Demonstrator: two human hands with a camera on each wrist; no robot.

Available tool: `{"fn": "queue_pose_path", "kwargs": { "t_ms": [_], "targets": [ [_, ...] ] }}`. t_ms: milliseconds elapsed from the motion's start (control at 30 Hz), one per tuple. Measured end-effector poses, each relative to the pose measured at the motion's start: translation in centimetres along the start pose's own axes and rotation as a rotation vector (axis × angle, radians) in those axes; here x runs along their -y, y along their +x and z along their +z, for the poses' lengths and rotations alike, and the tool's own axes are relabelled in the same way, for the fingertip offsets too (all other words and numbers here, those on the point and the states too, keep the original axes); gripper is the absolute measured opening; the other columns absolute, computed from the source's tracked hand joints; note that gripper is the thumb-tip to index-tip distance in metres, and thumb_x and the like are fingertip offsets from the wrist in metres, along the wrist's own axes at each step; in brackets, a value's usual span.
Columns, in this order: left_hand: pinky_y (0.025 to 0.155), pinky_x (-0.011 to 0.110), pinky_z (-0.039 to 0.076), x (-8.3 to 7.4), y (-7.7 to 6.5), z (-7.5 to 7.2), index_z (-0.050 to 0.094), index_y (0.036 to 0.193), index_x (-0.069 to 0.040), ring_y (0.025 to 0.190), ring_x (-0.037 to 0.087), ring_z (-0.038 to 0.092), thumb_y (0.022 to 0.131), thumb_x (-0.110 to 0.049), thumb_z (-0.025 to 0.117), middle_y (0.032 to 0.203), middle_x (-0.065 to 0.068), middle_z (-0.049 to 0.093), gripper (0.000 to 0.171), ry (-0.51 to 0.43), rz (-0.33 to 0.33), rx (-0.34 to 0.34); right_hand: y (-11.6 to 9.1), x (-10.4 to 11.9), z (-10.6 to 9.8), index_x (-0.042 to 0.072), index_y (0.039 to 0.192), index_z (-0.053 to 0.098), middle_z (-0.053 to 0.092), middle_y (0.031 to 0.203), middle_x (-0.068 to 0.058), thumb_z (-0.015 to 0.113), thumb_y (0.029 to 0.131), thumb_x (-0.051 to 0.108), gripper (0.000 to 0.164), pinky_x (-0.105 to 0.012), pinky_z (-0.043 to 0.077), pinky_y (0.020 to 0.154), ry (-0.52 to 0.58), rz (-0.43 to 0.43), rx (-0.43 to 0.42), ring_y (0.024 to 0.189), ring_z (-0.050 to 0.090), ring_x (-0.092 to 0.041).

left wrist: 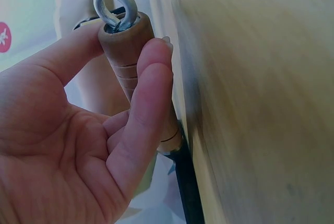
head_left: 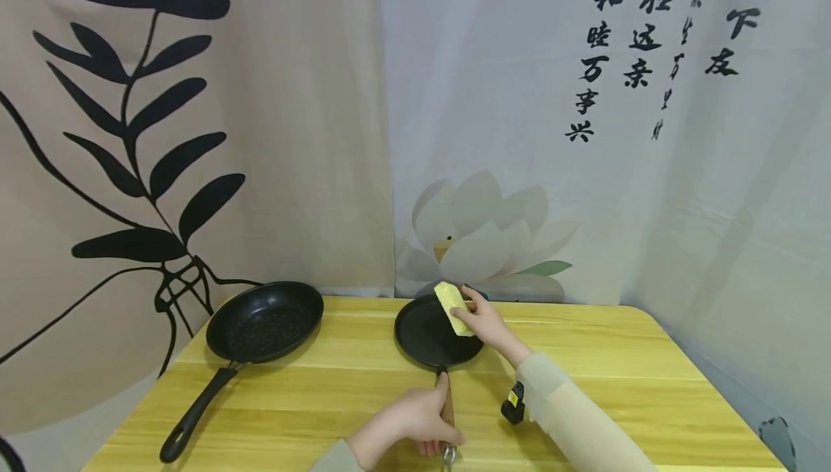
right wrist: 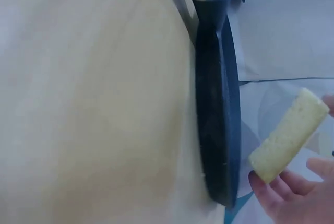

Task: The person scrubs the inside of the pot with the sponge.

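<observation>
In the head view my left hand (head_left: 410, 416) grips the wooden handle (head_left: 448, 408) of a small flat black frying pan (head_left: 425, 335) on the table. The left wrist view shows the fingers around that handle, with a metal ring (left wrist: 99, 6) at its end. My right hand (head_left: 487, 322) pinches a pale yellow sponge (head_left: 451, 306) between thumb and fingers, over the right side of the pan. Seen from the right wrist, the sponge (right wrist: 289, 135) is a tilted block, with a gap between it and the rim of the pan (right wrist: 218, 114).
A larger black frying pan (head_left: 266, 322) stands at the left of the wooden table (head_left: 584, 356), its handle (head_left: 198, 414) pointing toward the front left. A small black device (head_left: 513, 403) is at the right sleeve. Printed curtains (head_left: 311, 133) hang behind the table.
</observation>
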State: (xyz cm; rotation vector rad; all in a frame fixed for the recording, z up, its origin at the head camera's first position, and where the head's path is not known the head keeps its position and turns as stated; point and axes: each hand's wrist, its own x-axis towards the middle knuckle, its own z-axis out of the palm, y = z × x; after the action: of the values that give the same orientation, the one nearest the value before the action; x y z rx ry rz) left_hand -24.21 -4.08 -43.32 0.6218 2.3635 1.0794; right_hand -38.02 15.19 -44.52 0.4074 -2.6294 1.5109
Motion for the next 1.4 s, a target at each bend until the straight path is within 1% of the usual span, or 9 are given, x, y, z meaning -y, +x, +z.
{"fn": "queue_pose_path", "kwargs": {
  "t_ms": [67, 233, 533, 733, 967, 1067, 1267, 1333, 1400],
  "targets": [
    [0.042, 0.035, 0.053, 0.1, 0.0, 0.0, 0.012, 0.148, 0.015, 0.042, 0.019, 0.058, 0.081, -0.024, 0.079, 0.056, 0.008, 0.063, 0.103, -0.005, 0.003, -0.003, -0.2, -0.2, -0.1, 0.003, 0.151, 0.031, 0.058, 0.125, -0.024, 0.061, 0.097, 0.029, 0.067, -0.040, 0.055, 0.077, 0.047, 0.024, -0.022, 0.098, 0.064, -0.030],
    [0.041, 0.034, 0.052, 0.3, 0.1, 0.1, 0.010, 0.148, 0.015, 0.044, 0.020, 0.060, 0.080, -0.022, 0.080, 0.057, 0.008, 0.063, 0.104, -0.019, 0.007, -0.017, -0.8, -0.8, -0.3, 0.005, 0.149, 0.037, 0.060, 0.122, -0.022, 0.062, 0.096, 0.034, 0.065, -0.043, 0.053, 0.080, 0.070, 0.055, -0.076, 0.102, 0.061, -0.030],
    [0.042, 0.035, 0.052, 0.1, 0.3, -0.1, 0.012, 0.148, 0.015, 0.044, 0.020, 0.060, 0.081, -0.023, 0.080, 0.057, 0.009, 0.063, 0.102, -0.015, -0.012, -0.006, -1.3, -2.0, -0.3, 0.002, 0.145, 0.043, 0.064, 0.115, -0.020, 0.063, 0.096, 0.030, 0.060, -0.039, 0.053, 0.078, 0.070, 0.052, -0.094, 0.099, 0.062, -0.027],
    [0.042, 0.034, 0.052, -0.5, 0.5, 0.2, 0.013, 0.148, 0.016, 0.046, 0.021, 0.061, 0.081, -0.021, 0.080, 0.057, 0.008, 0.063, 0.102, -0.002, 0.001, -0.008, -1.7, -2.3, -0.6, 0.001, 0.144, 0.044, 0.063, 0.113, -0.020, 0.062, 0.096, 0.030, 0.059, -0.035, 0.052, 0.072, 0.065, 0.066, -0.103, 0.090, 0.061, -0.023],
    [0.042, 0.034, 0.052, -1.4, 1.4, 0.8, 0.013, 0.147, 0.017, 0.043, 0.020, 0.059, 0.082, -0.023, 0.079, 0.056, 0.006, 0.063, 0.101, 0.053, 0.021, 0.030, -2.2, -3.0, -2.3, 0.001, 0.143, 0.045, 0.063, 0.116, -0.021, 0.060, 0.097, 0.035, 0.059, -0.043, 0.052, 0.082, 0.036, 0.090, -0.119, 0.103, 0.061, -0.031],
    [0.042, 0.034, 0.052, -1.8, 1.9, 1.2, 0.013, 0.146, 0.018, 0.042, 0.020, 0.059, 0.082, -0.025, 0.080, 0.056, 0.005, 0.063, 0.102, 0.067, 0.025, 0.039, -2.5, -3.3, -3.0, 0.001, 0.143, 0.044, 0.062, 0.118, -0.022, 0.059, 0.097, 0.035, 0.059, -0.041, 0.052, 0.083, 0.028, 0.102, -0.118, 0.104, 0.061, -0.030],
    [0.043, 0.035, 0.052, -2.5, 2.9, 1.9, 0.012, 0.146, 0.019, 0.042, 0.020, 0.059, 0.082, -0.026, 0.079, 0.056, 0.005, 0.064, 0.103, 0.073, 0.029, 0.059, -2.7, -4.1, -4.4, 0.000, 0.143, 0.044, 0.063, 0.108, -0.017, 0.056, 0.098, 0.038, 0.060, -0.031, 0.048, 0.067, 0.028, 0.142, -0.119, 0.081, 0.057, -0.019],
    [0.043, 0.034, 0.052, -2.8, 3.2, 2.1, 0.011, 0.146, 0.019, 0.042, 0.020, 0.059, 0.082, -0.026, 0.079, 0.056, 0.005, 0.064, 0.103, 0.070, 0.031, 0.062, -2.8, -4.3, -4.9, -0.001, 0.143, 0.044, 0.062, 0.103, -0.016, 0.055, 0.099, 0.039, 0.061, -0.031, 0.046, 0.064, 0.027, 0.152, -0.122, 0.074, 0.053, -0.017],
    [0.042, 0.034, 0.052, -3.1, 3.5, 2.4, 0.011, 0.146, 0.019, 0.042, 0.019, 0.059, 0.082, -0.026, 0.079, 0.055, 0.005, 0.063, 0.103, 0.066, 0.033, 0.062, -2.9, -4.5, -5.4, -0.002, 0.143, 0.044, 0.061, 0.104, -0.015, 0.054, 0.099, 0.040, 0.062, -0.032, 0.046, 0.065, 0.024, 0.157, -0.126, 0.075, 0.052, -0.016]
  ]
}}
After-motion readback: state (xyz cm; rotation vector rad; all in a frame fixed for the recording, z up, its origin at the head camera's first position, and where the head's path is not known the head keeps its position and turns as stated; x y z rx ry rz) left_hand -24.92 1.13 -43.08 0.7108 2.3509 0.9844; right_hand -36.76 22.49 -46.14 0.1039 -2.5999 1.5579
